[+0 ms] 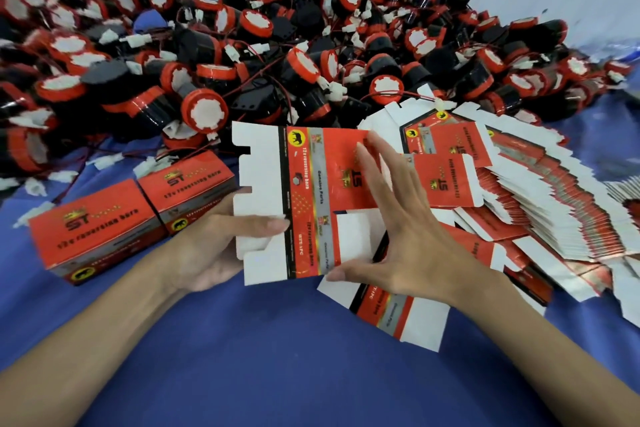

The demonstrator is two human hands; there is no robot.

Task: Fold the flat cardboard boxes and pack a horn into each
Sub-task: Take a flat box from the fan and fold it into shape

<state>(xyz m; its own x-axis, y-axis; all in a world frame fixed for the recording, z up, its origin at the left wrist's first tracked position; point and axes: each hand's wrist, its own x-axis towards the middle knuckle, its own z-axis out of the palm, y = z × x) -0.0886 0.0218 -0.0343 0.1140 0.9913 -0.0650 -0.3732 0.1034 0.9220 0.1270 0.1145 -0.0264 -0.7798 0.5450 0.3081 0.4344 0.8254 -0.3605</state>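
At the middle of the blue-covered bench, a flat box is held just above the smooth surface. It is a glossy red card blank with a silver band, a black stripe and plain white notched flaps along its left side. These white flaps are gripped by the left hand, with the thumb laid on top and the fingers curled beneath. The right hand is spread over the red face, its fingers straight and touching the card and its thumb set against the blank's near edge. Beneath it a second blank is laid flat on the bench.

Toward the right edge a fanned stack of flat boxes is spread, its white tabs stepped like saw teeth. Near the left edge two folded boxes are set side by side, touching; both are closed, and their contents cannot be seen. Along the far edge horns are heaped, with round black bodies, red rims, white faces, thin wires and white plugs.
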